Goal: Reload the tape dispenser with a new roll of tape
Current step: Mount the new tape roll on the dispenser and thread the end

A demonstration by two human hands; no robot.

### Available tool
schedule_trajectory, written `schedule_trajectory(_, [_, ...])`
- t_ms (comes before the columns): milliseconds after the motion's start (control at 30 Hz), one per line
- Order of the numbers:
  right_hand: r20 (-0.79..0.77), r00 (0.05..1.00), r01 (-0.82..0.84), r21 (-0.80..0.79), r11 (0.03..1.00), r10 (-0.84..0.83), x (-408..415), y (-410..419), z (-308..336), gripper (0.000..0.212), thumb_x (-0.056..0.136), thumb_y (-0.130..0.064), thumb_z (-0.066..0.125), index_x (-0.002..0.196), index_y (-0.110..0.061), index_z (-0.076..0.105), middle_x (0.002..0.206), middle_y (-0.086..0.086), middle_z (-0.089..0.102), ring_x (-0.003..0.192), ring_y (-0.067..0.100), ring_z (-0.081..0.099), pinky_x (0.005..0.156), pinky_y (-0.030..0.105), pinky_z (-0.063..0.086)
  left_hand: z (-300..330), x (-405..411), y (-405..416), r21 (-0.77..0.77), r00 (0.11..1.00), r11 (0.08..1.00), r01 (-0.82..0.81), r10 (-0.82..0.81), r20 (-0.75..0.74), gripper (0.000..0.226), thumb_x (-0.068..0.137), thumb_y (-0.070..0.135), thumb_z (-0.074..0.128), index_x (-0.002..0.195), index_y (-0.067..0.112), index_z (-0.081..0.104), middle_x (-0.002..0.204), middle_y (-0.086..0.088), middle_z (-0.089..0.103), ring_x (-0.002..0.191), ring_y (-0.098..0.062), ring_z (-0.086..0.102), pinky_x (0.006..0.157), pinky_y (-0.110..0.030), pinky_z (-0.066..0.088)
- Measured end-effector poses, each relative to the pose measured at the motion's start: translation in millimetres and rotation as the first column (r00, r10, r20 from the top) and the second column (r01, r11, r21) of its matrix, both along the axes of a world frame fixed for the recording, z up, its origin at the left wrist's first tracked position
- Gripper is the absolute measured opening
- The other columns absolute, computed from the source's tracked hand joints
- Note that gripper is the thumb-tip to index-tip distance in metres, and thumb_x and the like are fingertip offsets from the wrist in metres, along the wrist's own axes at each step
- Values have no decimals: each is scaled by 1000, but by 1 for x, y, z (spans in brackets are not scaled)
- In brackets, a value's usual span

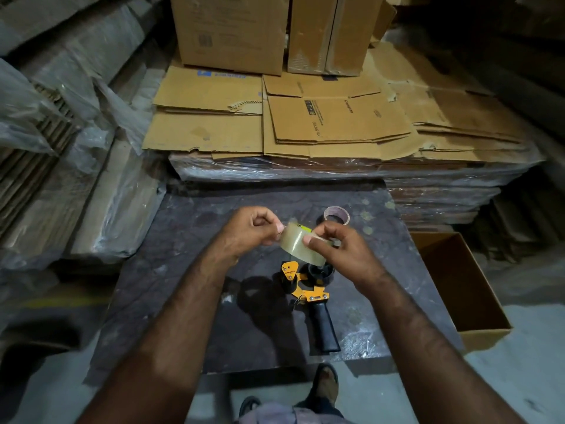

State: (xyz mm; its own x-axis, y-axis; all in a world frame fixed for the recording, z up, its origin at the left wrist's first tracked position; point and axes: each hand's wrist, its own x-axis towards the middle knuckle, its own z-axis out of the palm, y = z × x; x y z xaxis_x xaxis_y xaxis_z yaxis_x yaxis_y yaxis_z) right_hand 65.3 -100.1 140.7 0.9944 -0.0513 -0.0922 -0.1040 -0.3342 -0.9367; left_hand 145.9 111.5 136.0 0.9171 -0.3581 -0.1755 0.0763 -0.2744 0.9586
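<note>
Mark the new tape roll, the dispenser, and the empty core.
new tape roll point(295, 244): head view, clear outer face.
dispenser point(326, 327): head view, black handle.
empty core point(336, 214): head view, cardboard rim.

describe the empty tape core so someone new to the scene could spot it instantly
Start at the dark work table in front of the plastic-wrapped stack of flattened cardboard. Near the table's far edge, just beyond the hands, lies the empty tape core. It is a bare brownish ring with no tape, unlike the full clear tape roll held up in the hands.
</note>
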Motion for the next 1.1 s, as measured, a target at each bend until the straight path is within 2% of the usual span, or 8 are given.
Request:
schedule_trajectory(133, [-77,995,50,-191,980,-65,9,-1,-3,84,59,-76,73,125,-28,54,134,-3,53,122,15,53,97,40,51,5,2,-10,48,998,998,40,-42,44,7,88,9,74,85,13,70,91,-10,78,81,-15,75,73,-33,61])
schedule_trajectory(233, [-230,971,8,-244,970,-66,14,-5,0,109,52,-83,72,140,-23,47,141,-4,51,126,19,54,98,43,53,9,2,-19,72,992,994,87,-93,81,6,87,10,76,85,11,70,92,-10,78,76,-10,72,67,-27,58])
schedule_trajectory(367, [-284,958,-4,-188,982,-50,9,-18,2,76,55,-67,79,117,-26,64,111,-5,69,98,14,68,84,42,61,6,8,-20,55,980,984,167,-172,102,6,84,12,79,84,11,74,80,-7,75,70,-9,68,66,-25,56])
schedule_trajectory(467, [-267,961,23,-168,986,-68,4,-32,0,83,51,-64,83,124,-31,62,117,-6,66,102,13,66,85,43,61,1,9,-21,66,972,975,212,-218,90,10,83,16,81,88,9,76,85,-9,76,76,-15,67,73,-30,57])
schedule_trajectory(633, [-252,967,-21,-222,975,-36,1,-52,-5,83,52,-60,83,129,-34,62,117,-7,67,105,13,65,92,44,59,-5,3,-41,93,975,973,210,-215,55,4,84,13,79,85,11,75,80,-1,74,71,-2,67,65,-17,53])
schedule_trajectory(800, [-171,979,-171,-395,903,111,4,-80,-3,84,67,-44,87,143,-39,52,126,-9,51,119,11,52,98,25,41,-27,7,-44,72,996,997,19,-25,82,4,83,15,80,84,16,76,78,3,74,71,-4,66,71,-24,51])
schedule_trajectory(1000, [-126,983,-180,-559,809,132,32,-99,-36,97,65,-47,86,147,-22,42,140,6,50,126,20,48,93,19,32,-56,-4,-56,125,997,991,-39,31,67,7,85,16,79,92,17,78,91,4,79,91,-10,73,87,-30,54])
schedule_trajectory(1100, [-98,975,-221,-576,787,201,44,-106,-63,94,61,-45,87,142,-19,47,136,7,52,124,22,50,93,17,32,-86,-15,-63,149,994,982,-113,112,13,7,85,16,78,91,20,78,89,2,78,86,-16,71,83,-35,56])
